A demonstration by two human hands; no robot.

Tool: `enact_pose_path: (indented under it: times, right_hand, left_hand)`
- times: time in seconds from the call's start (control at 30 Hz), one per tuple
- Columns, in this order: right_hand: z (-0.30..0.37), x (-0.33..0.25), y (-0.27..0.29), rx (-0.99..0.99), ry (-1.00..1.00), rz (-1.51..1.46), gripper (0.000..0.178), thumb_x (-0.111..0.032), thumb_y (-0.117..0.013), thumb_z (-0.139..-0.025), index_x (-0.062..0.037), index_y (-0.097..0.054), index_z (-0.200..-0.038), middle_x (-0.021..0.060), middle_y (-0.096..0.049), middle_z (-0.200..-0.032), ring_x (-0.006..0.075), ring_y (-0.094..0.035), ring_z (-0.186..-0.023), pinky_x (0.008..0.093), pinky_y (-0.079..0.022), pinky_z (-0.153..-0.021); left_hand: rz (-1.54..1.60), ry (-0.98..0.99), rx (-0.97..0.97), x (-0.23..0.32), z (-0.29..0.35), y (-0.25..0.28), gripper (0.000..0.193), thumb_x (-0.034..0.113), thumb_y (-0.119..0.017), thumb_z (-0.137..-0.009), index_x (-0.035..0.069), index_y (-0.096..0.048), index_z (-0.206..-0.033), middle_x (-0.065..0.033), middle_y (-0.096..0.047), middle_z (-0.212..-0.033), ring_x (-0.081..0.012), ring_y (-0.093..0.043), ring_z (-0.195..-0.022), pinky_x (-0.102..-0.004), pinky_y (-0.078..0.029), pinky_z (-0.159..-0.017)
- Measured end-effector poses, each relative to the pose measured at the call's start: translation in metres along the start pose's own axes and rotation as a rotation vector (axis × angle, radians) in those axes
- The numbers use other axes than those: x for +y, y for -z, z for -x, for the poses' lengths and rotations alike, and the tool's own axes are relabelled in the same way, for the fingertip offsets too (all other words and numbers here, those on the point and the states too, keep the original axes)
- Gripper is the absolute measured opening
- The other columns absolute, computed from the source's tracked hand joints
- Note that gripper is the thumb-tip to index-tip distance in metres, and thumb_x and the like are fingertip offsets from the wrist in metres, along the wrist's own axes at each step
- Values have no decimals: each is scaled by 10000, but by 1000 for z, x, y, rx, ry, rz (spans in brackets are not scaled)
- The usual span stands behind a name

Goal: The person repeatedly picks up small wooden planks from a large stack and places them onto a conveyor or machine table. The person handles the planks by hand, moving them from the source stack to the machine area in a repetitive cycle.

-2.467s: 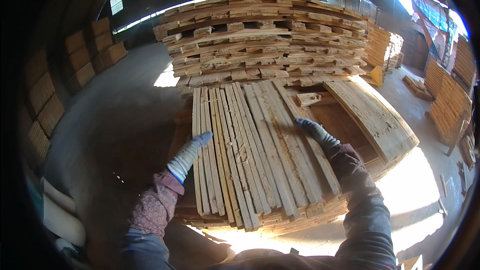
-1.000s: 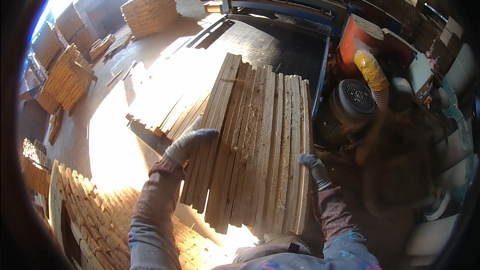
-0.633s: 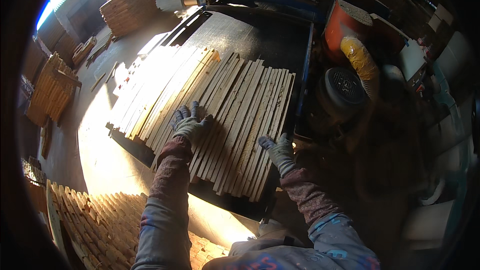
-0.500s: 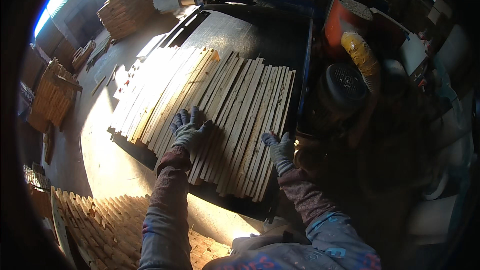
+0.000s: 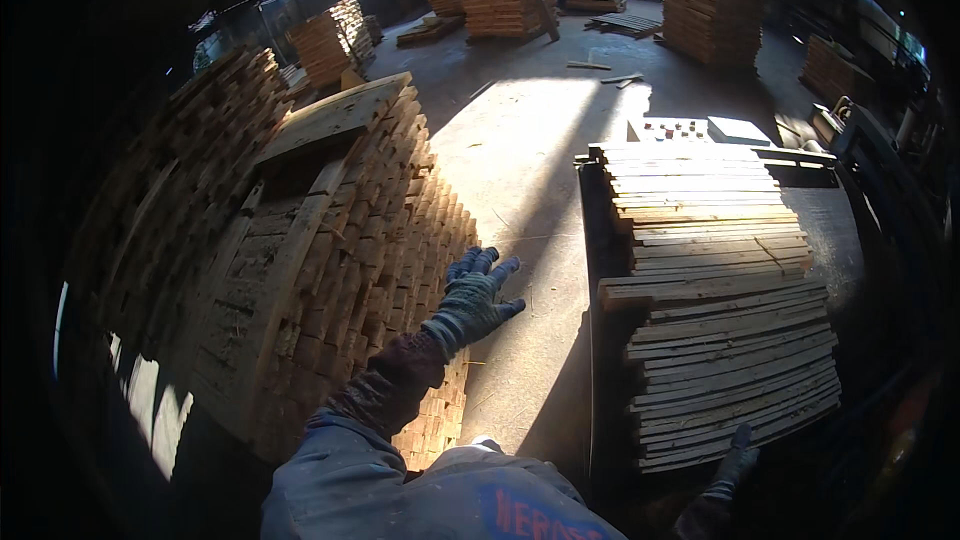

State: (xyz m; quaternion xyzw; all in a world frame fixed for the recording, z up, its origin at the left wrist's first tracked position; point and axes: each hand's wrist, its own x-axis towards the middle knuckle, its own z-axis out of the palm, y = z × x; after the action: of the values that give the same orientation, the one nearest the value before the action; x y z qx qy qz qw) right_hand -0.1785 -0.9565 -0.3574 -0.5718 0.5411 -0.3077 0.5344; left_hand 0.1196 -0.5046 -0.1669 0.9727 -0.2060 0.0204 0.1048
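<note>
A row of long, narrow wooden slats lies side by side on the dark machine table to my right. One slat in the middle sticks out toward me beyond the others. My right hand, in a grey glove, rests against the nearest slat of the row. Its visible finger is stretched out, and part of the hand is in shadow. My left hand, gloved too, reaches forward over the floor with fingers spread and nothing in them. It is beside a tall stack of wooden pieces, apart from it.
Loose boards lie on top of the left stack. More wood stacks stand across the hall, with another pile at the far right. Scattered sticks lie on the concrete floor. A white panel with buttons stands beyond the slats.
The view has swung left, putting the slats on the right. My left hand has lifted off the slats and moved left toward the stack. My right hand stays at the slats' edge.
</note>
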Motion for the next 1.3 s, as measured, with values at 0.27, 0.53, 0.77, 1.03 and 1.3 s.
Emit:
enact_pose_path:
  times: [0.27,0.53,0.77,1.03,1.3]
  right_hand:
    - [-58,-15,53,-414,-154,198,601,-434,-709,-945,57,-606,-1275,193,-674,-1174,299,-653,-1030,424,-545,-916]
    - [111,-189,-50,-354,553,288,704,-466,-695,-943,51,-531,-1391,238,-633,-1276,315,-621,-1180,388,-521,-979]
    - [283,-202,-210,-1375,695,68,1160,-653,-708,-838,5,-126,-1595,277,-213,-1624,418,-239,-1500,443,-253,-1229]
    - [230,-147,-217,-773,480,-407,1018,-189,-748,-880,-94,-65,-1629,179,-387,-1454,272,-452,-1289,389,-427,-1055]
    - [121,-42,4,151,70,48,553,-336,-702,-894,-20,-484,-1293,106,-601,-1061,215,-600,-922,358,-522,-834]
  left_hand:
    - [-329,1105,-103,-205,200,167,968,569,-763,-831,223,-285,-1599,-198,-256,-1631,-400,-202,-1515,-534,-281,-1208]
    - [58,650,151,-296,181,205,792,335,-785,-863,57,-432,-1515,-178,-562,-1381,-262,-582,-1199,-366,-475,-1013]
    - [422,77,460,-184,-54,206,661,335,-658,-972,85,-412,-1533,-114,-593,-1219,-196,-598,-1030,-339,-510,-885]
    - [1478,-389,-588,144,-92,-15,778,214,-677,-990,98,-221,-1609,-45,-578,-1150,-122,-573,-987,-244,-481,-847]
    - [1282,-335,-821,121,-183,-84,519,217,-667,-1000,-13,-509,-1438,-37,-591,-1256,-120,-546,-1092,-260,-439,-946]
